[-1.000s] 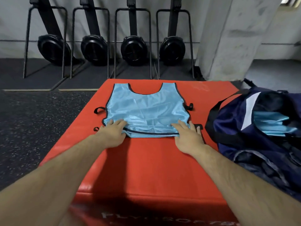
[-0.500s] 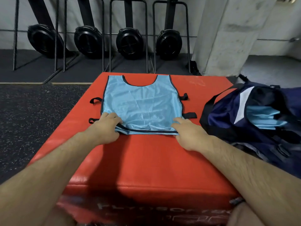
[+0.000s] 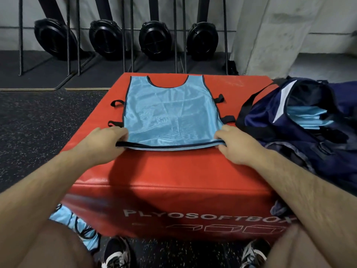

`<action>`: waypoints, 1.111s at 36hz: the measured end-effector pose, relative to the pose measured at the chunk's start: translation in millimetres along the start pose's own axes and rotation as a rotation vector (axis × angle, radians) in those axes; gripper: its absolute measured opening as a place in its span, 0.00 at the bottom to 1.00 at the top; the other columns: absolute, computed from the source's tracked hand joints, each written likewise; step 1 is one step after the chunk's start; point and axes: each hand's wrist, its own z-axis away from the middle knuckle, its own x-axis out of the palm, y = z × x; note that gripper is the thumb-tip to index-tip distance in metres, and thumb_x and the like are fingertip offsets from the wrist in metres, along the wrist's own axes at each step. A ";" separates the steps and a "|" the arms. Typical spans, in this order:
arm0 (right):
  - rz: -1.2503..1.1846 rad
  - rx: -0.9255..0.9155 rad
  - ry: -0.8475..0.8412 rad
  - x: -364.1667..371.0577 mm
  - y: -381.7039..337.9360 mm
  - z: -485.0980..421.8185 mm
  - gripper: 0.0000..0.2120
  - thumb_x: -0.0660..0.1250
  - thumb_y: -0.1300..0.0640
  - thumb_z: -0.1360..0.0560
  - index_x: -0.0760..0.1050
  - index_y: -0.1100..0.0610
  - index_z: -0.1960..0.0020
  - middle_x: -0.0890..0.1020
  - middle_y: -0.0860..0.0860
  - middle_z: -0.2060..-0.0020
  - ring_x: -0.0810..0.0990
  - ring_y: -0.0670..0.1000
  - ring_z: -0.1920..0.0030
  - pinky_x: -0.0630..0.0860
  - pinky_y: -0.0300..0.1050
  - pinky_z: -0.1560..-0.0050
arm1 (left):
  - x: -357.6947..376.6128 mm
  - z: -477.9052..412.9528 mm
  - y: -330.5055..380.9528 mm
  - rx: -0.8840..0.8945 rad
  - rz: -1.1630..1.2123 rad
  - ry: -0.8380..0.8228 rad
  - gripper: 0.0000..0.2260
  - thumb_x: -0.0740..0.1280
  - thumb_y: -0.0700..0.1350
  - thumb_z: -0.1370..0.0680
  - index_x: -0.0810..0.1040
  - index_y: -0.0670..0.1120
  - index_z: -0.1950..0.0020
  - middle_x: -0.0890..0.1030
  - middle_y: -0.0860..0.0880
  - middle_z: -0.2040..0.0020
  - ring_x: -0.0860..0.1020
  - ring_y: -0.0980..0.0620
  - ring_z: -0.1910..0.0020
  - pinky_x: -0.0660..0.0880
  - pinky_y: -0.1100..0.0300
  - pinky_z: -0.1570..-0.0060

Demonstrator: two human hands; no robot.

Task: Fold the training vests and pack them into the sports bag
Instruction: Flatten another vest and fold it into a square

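A light blue training vest [image 3: 170, 113] with dark trim and black side straps lies flat on the red soft plyo box [image 3: 173, 175]. My left hand [image 3: 102, 144] pinches its near left hem corner. My right hand [image 3: 237, 144] pinches the near right hem corner, and the hem is raised slightly off the box. To the right stands the open navy sports bag [image 3: 301, 136], with folded blue vests [image 3: 309, 118] visible inside its mouth.
More blue vests [image 3: 77, 225] lie on the floor at the box's lower left, beside my shoes [image 3: 116, 252]. Black upright machines [image 3: 154, 39] line the back wall. A concrete pillar [image 3: 270, 35] rises at the back right. Dark speckled flooring surrounds the box.
Both hands went from lying flat on the vest's lower part to pinching the hem corners and lifting the hem. The camera has tilted down, showing the box front and my shoes.
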 end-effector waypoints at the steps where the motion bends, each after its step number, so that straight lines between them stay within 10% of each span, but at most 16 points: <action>1: -0.009 -0.014 0.011 -1.0 2.0 1.0 0.07 0.65 0.54 0.22 0.76 0.54 0.46 0.73 0.50 0.49 0.73 0.53 0.45 0.74 0.55 0.45 | 0.1 1.5 -0.4 0.009 -0.002 -0.010 0.11 0.69 0.45 0.27 0.66 0.53 0.60 0.74 0.55 0.59 0.75 0.46 0.55 0.61 0.54 0.59; 12: -0.009 -0.131 0.018 -3.2 -3.2 12.8 0.13 0.65 0.51 0.21 0.76 0.49 0.37 0.77 0.48 0.44 0.77 0.53 0.42 0.74 0.52 0.42 | 18.5 4.7 24.7 0.150 0.221 -0.147 0.07 0.68 0.40 0.27 0.74 0.52 0.55 0.75 0.55 0.57 0.75 0.51 0.56 0.74 0.51 0.53; 26: -0.036 0.036 -0.107 -2.8 11.3 28.5 0.05 0.66 0.55 0.30 0.75 0.46 0.55 0.74 0.44 0.52 0.74 0.50 0.46 0.75 0.52 0.46 | 15.0 1.2 37.1 0.053 0.051 -0.351 0.09 0.62 0.51 0.38 0.67 0.51 0.62 0.72 0.53 0.59 0.73 0.50 0.59 0.73 0.51 0.57; 40: -0.094 0.015 -0.061 4.7 22.9 28.0 0.04 0.63 0.57 0.21 0.73 0.49 0.53 0.73 0.43 0.52 0.70 0.50 0.47 0.71 0.49 0.42 | 19.3 -23.1 96.1 0.128 0.226 -0.369 0.04 0.69 0.45 0.29 0.74 0.51 0.59 0.78 0.55 0.64 0.76 0.54 0.64 0.76 0.56 0.61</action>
